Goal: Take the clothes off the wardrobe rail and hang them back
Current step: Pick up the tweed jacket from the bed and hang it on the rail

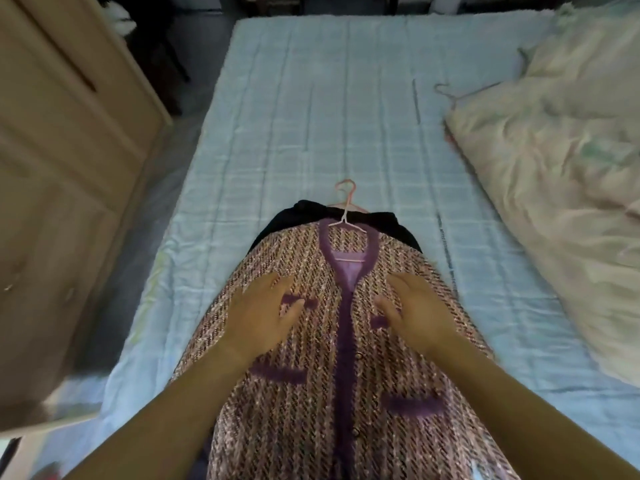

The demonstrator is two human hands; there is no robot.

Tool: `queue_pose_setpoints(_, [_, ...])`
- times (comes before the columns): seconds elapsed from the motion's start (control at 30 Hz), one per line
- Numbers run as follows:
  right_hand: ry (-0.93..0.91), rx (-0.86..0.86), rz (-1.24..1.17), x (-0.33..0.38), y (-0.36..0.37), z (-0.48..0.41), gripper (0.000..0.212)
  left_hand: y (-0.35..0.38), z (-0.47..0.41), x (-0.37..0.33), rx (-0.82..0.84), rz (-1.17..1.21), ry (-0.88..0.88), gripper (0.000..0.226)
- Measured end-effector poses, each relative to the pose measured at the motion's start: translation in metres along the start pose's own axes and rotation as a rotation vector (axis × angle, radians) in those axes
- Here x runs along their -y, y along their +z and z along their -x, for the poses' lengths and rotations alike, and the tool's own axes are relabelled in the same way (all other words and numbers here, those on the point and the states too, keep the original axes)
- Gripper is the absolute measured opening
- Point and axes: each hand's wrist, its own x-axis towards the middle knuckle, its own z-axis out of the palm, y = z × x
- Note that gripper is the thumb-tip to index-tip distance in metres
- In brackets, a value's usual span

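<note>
Head view, read from left to right with the tweed cardigan [346, 341] as the landmark. Far left of the cardigan stands a pale wooden wardrobe [69, 133], its doors facing the bed; no rail is visible. The cardigan, pink-and-brown tweed with purple trim and purple pocket bands, lies face up and buttoned on the light blue quilted mattress [311, 116], its collar pointing away from the person. It is threaded on a pink wire hanger [346, 206], whose hook projects beyond the collar. A black garment [311, 209] lies under the cardigan's shoulders and shows only at the collar end. The left hand [263, 313] rests palm down on the cardigan's left front panel, fingers spread and released, grasping nothing. Across the purple button band, the right hand [415, 310] lies likewise flat and open on the right panel. Beyond the cardigan to the upper right, a second, bare hanger [450, 93] pokes out from the edge of a rumpled cream duvet [554, 168].

The step in hand appears to be smoothing the cardigan before lifting it. It is best done by stroking outward from the button band, then checking that the shoulders sit evenly on the hanger, and raising the garment by the hook so that the black piece beneath stays behind.
</note>
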Motion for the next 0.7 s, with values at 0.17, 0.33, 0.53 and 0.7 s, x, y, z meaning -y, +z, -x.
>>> queue_pose_setpoints(0.17, [-0.057, 0.057, 0.062, -0.044, 0.018, -0.096, 0.052, 0.022, -0.079, 0.004, 0.021, -0.051, -0.092, 0.080])
queue_pose_setpoints(0.33, [-0.026, 0.152, 0.127, -0.069, 0.044, -0.172, 0.054, 0.044, -0.149, 0.022, 0.063, -0.114, -0.129, 0.076])
queue_pose_setpoints(0.53, [0.032, 0.299, 0.053, -0.097, 0.082, -0.232, 0.064, 0.073, -0.222, 0.037, 0.076, -0.075, -0.090, 0.082])
queue_pose_setpoints(0.7, [0.058, 0.269, -0.066, -0.119, 0.114, -0.243, 0.056, 0.103, -0.261, 0.049, 0.149, -0.130, -0.089, 0.072])
